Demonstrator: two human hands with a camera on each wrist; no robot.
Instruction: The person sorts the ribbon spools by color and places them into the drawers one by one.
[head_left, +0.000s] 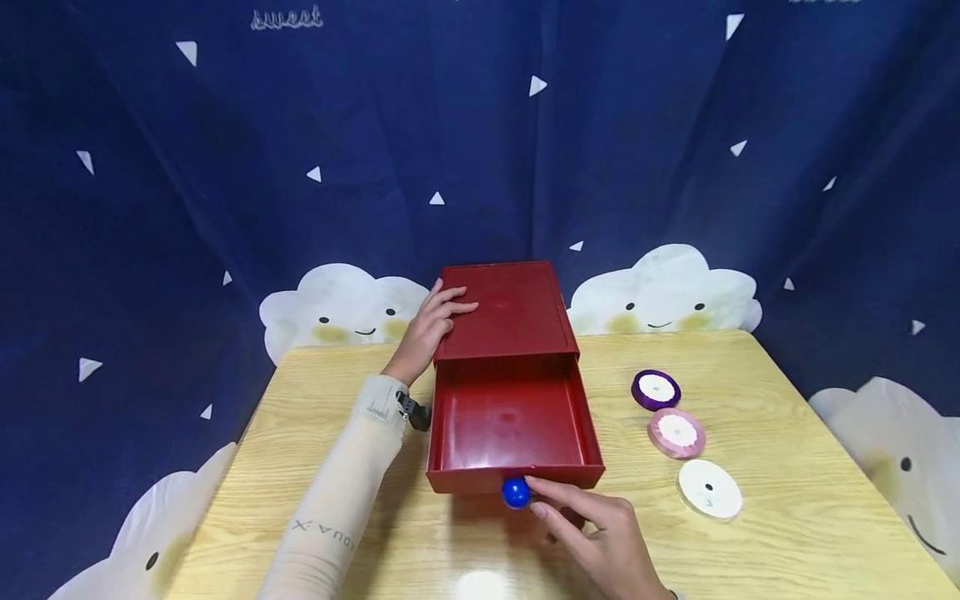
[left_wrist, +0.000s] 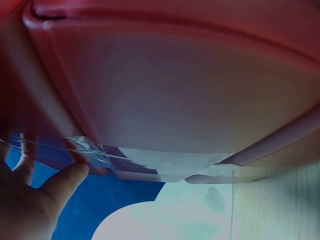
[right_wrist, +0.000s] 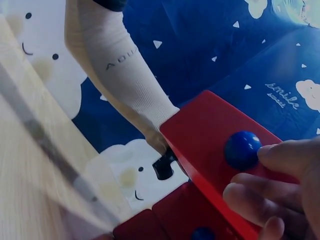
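Observation:
A red plastic drawer box (head_left: 504, 308) stands on the wooden table, its upper drawer (head_left: 510, 425) pulled far out with a bare red inside. On the drawer front is a round blue knob (head_left: 515, 492). My right hand (head_left: 600, 533) is at the knob, one fingertip touching its right side and the thumb tip close below; most of the knob shows uncovered. My left hand (head_left: 429, 329) rests on the box's left edge, fingers spread over the top. In the left wrist view the thumb (left_wrist: 67, 182) lies against the box.
To the right of the box lie a purple ribbon roll (head_left: 656, 389), a pink ribbon roll (head_left: 677, 432) and a white roll (head_left: 709, 489). A second blue knob (right_wrist: 202, 234) shows below the pulled-out drawer. Behind the table hangs a dark blue curtain (head_left: 480, 125) with clouds.

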